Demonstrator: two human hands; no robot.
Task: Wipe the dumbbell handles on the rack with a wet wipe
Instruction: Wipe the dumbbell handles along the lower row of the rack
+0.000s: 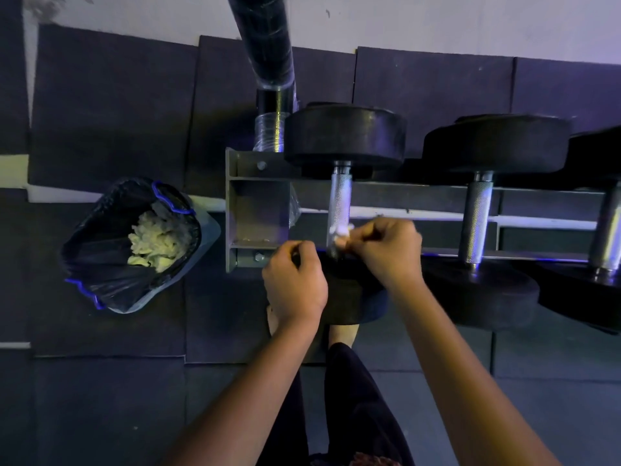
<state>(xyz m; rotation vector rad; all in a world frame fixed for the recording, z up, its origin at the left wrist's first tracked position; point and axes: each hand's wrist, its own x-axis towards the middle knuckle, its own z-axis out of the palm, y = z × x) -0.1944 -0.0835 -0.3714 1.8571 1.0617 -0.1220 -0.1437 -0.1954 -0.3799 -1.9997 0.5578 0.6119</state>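
Note:
Three black dumbbells lie across a grey metal rack (258, 186). The leftmost dumbbell has a knurled silver handle (340, 203). My right hand (386, 247) pinches a small white wet wipe (341, 232) against the near part of that handle. My left hand (295, 280) sits with curled fingers on the near black weight (353, 297) of the same dumbbell; whether it grips anything is hidden. A second dumbbell handle (477, 216) lies to the right, and a third handle (608, 230) shows at the frame's right edge.
A bin lined with a black bag (111, 264) stands on the floor left of the rack, holding crumpled used wipes (158, 240). A wrapped black post (265, 58) rises behind the rack. Dark rubber mats cover the floor. My legs are below.

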